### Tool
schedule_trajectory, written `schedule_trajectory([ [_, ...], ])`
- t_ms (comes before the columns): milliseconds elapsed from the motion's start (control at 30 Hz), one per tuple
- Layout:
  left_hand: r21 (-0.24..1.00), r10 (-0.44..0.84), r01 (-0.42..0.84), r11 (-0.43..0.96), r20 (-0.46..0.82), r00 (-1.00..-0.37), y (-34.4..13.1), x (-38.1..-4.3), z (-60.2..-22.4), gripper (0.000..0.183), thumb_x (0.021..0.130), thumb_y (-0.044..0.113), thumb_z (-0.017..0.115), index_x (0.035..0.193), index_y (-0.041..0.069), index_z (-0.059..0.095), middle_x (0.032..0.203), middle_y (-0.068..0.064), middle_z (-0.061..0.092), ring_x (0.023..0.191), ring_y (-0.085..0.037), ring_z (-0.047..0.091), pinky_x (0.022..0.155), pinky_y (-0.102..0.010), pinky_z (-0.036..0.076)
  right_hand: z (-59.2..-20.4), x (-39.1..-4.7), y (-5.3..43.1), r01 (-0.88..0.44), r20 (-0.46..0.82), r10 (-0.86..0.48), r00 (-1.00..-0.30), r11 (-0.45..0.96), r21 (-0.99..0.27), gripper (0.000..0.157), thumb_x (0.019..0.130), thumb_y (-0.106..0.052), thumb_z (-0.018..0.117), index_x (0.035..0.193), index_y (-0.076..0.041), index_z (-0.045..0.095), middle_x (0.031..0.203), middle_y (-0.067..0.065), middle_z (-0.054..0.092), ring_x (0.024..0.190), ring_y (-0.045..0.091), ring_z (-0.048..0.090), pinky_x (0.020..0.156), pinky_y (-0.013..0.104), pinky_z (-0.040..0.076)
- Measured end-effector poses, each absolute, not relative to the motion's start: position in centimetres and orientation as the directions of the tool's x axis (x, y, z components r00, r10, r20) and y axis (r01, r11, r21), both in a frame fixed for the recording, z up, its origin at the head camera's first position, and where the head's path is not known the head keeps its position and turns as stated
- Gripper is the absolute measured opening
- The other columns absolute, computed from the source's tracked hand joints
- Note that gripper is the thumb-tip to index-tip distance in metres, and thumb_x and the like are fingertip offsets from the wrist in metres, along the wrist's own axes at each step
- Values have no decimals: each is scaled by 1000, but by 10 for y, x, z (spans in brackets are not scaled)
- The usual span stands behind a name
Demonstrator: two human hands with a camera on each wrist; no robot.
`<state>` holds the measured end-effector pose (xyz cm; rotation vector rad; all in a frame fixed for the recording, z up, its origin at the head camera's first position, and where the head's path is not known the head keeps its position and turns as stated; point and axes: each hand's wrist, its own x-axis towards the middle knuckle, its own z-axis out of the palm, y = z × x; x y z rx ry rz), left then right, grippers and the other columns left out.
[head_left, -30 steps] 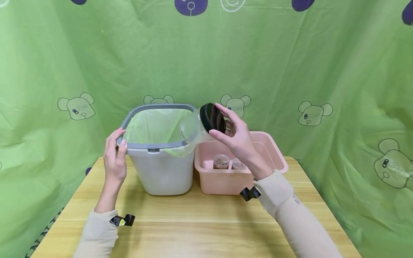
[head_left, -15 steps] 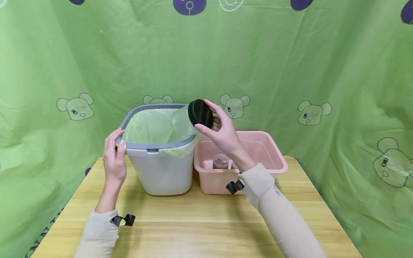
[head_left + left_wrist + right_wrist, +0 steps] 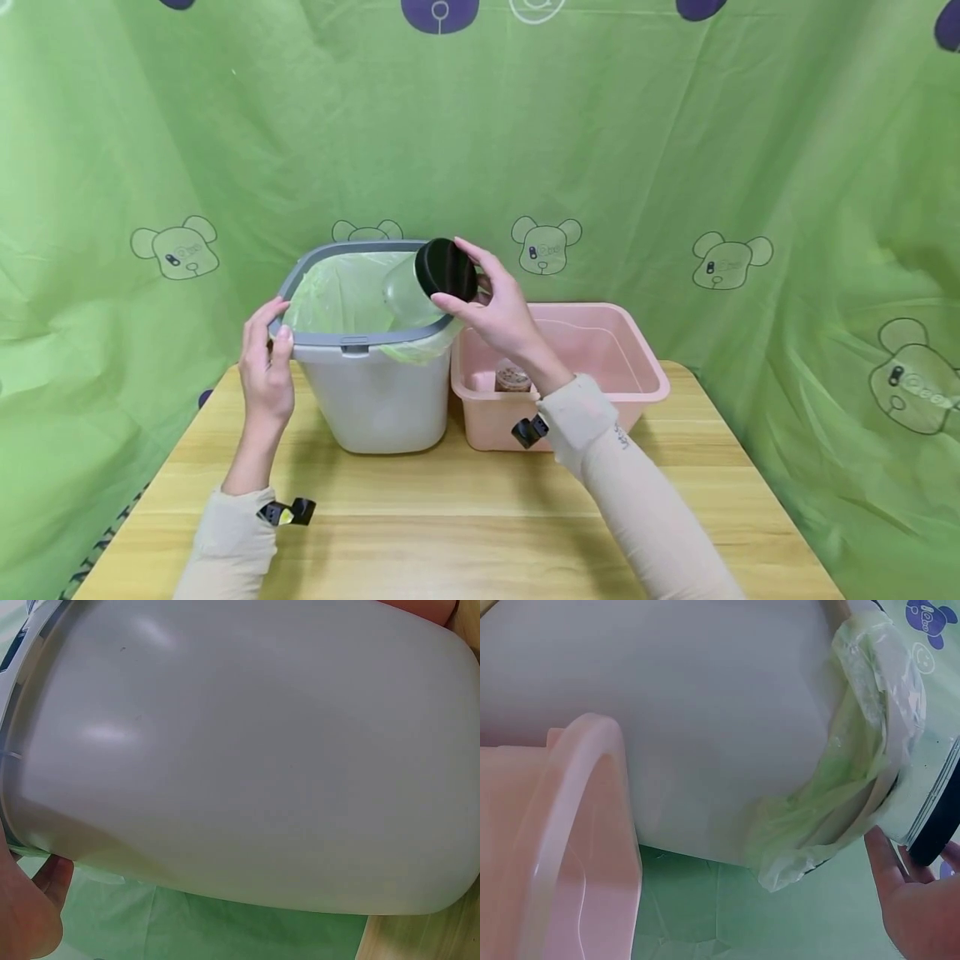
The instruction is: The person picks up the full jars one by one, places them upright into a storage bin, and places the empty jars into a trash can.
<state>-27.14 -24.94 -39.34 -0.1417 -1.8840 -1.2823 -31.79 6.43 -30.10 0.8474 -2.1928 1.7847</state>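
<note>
My right hand (image 3: 495, 304) grips a clear jar by its black lid (image 3: 446, 271). The jar's see-through body (image 3: 408, 292) tilts down and left over the right side of the bin's opening. In the right wrist view the fingers (image 3: 885, 862) lie against the lid's edge. My left hand (image 3: 267, 367) holds the left front corner of the grey bin rim (image 3: 322, 337), thumb in front. A pale green bag (image 3: 337, 292) lines the light grey bin (image 3: 382, 408), and its edge folds over the right front of the rim. The bin's bottom inside is hidden.
A pink tub (image 3: 637, 358) stands right of the bin, close beside it. Inside it is a small clear tub (image 3: 513, 377) with speckled brown contents; my right forearm hides part of the inside. Both stand on a wooden table (image 3: 420, 533) before a green curtain (image 3: 637, 150).
My right hand has carried the jar leftward from the bin's right edge to over the opening, and slightly lower at the end. The left hand has stayed on the rim.
</note>
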Motion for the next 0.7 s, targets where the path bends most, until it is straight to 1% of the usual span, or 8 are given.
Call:
schedule_trajectory([
  [133,723,-341,506,471,678,-651,-250,-271,-394,46,103,30,48,145,15,59,155,-2,51,145,-28,44,118,-61,35,-304,-319,61,-537,478,-321,-817,126,-834,80,90,-22,81,159,-27,40,154,6,47,125,27,62,99,37,59],
  [267,721,-342,506,473,679,-649,-250,-271,-394,46,103,30,48,144,15,59,155,-2,51,145,-28,44,119,-59,36,-305,-320,57,-541,473,-333,-816,151,-827,81,90,-24,82,160,-27,40,153,8,47,125,27,62,101,40,58],
  [500,722,-342,510,469,680,-649,-250,-272,-394,46,103,31,48,145,14,59,155,-2,51,145,-28,44,119,-60,35,-307,-321,53,-560,470,-354,-808,218,-799,84,89,-29,82,161,-26,39,147,8,49,126,23,59,104,41,55],
  [700,723,-345,506,470,678,-649,-249,-272,-394,46,103,30,47,144,14,59,155,-2,51,145,-27,44,119,-59,36,-308,-321,50,-601,496,-359,-791,299,-741,85,87,-31,84,160,-26,40,148,8,50,137,21,50,118,41,42],
])
